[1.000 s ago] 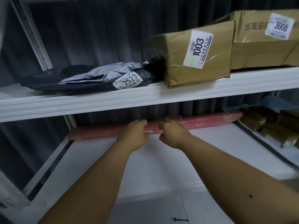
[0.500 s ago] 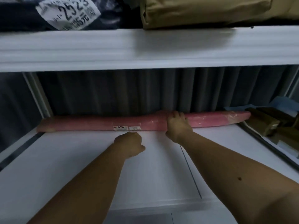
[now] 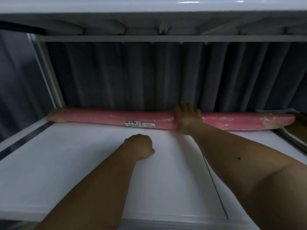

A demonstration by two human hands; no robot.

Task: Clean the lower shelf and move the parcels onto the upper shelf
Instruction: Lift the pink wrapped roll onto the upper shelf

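Head view showed your right hand [image 3: 186, 117] reaching to the back of the lower shelf [image 3: 83, 163], its fingers [image 3: 187, 106] curled over the long pink parcel [image 3: 108, 119] and gripping it near the middle. Your left hand [image 3: 140, 147] hovered over the white shelf surface in a loose fist, holding nothing (no cloth was visible in it). The parcel lay flat along the rear edge against the dark curtain [image 3: 132, 77], labels facing you. Judging by that, it had not yet been lifted to the upper shelf [image 3: 149, 7], whose underside alone was visible, and the wiping seemed yet to come.
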